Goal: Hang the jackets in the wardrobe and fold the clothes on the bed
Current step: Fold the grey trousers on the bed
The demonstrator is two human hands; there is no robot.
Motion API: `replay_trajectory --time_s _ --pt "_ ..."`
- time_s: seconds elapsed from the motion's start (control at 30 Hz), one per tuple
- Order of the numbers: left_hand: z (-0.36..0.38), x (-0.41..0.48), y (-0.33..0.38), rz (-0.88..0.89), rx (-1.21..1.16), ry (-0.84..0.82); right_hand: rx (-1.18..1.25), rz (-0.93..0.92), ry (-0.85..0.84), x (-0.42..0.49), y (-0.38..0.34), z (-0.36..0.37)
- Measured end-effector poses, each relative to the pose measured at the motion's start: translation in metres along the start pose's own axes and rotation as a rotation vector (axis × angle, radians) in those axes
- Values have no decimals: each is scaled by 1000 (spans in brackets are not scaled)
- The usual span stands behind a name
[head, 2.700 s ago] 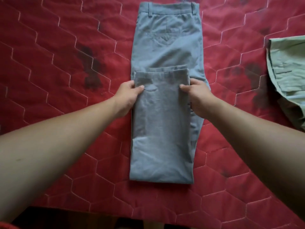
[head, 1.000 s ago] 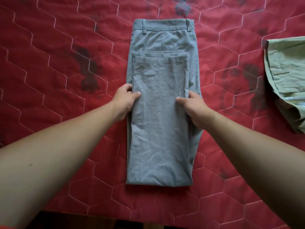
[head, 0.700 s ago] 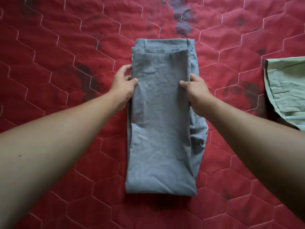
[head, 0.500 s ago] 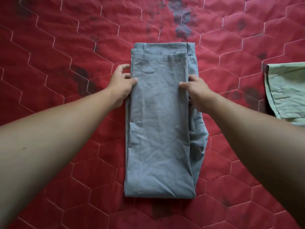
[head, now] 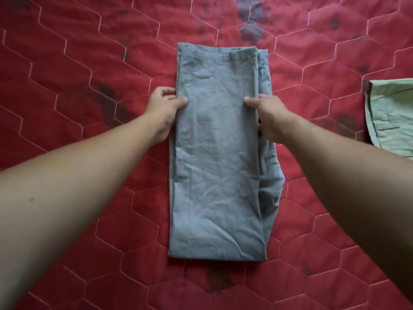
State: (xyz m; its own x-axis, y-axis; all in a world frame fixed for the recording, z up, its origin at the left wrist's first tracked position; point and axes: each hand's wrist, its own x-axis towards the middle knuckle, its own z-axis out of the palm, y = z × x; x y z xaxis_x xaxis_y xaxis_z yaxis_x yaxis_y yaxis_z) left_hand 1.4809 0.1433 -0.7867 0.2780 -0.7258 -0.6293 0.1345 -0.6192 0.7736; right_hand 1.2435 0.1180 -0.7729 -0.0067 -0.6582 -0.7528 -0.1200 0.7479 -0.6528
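Grey trousers (head: 214,153) lie doubled over on a red quilted bedspread (head: 89,63). The left hand (head: 164,108) pinches the trousers' left edge, thumb on top and fingers curled at the side. The right hand (head: 270,117) pinches their right edge the same way. A neat fold probably means squaring the top layer and tucking in the lower layer that bulges out to the right. A green garment (head: 393,117) lies well to the right of the trousers.

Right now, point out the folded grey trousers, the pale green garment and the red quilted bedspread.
folded grey trousers (head: 216,164): head view, middle of the top layer.
pale green garment (head: 393,113): head view, its creased middle.
red quilted bedspread (head: 78,63): head view, bare patch left of the trousers.
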Motion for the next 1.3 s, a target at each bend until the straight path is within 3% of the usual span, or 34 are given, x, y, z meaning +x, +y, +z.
replay_trajectory --time_s 0.17,0.37,0.77,1.0,1.1,1.17,1.3 --pt "-40 -55 -40 -212 -51 -128 159 360 -126 -56 56 -2" --pt "-77 -128 -97 -453 55 -295 301 482 -159 -110 127 -11" --pt "-86 -188 -137 -458 182 -331 248 443 -231 -171 201 -27" --pt "-93 -223 -161 -458 263 -345 187 399 -125 -204 241 -23" --pt "-92 -236 -168 -369 371 -285 37 290 -14 -220 246 -16" --pt "-92 -234 -169 -160 625 -190 -209 140 84 -225 242 -11" --pt "-80 -215 -144 376 1085 6 -835 -431 287 -213 221 -8"
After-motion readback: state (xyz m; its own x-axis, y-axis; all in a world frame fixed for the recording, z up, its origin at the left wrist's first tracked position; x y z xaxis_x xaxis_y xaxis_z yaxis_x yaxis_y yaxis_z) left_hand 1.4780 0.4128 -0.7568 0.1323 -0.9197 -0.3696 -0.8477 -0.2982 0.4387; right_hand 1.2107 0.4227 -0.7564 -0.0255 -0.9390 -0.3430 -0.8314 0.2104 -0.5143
